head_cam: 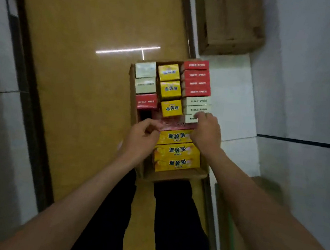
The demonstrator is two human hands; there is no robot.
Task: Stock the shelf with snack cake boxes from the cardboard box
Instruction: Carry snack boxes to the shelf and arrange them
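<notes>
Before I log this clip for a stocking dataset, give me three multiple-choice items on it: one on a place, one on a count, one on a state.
1. Where does the cardboard box sit?
A. On the floor in front of the person
B. On a shelf
C. On a cart

2. How many red boxes are stacked in the far right column?
A. One
B. Four
C. Seven

3. What is the right hand doing?
A. Hanging idle beside the box
B. Holding a yellow box in the air
C. Reaching into the box, fingers on the cream boxes

Answers:
1. A: the box rests on the floor just beyond the person's legs.
2. B: four red label faces show one behind another.
3. C: its fingertips lie on the nearest cream boxes, while the left hand curls at the pink pack.
</notes>
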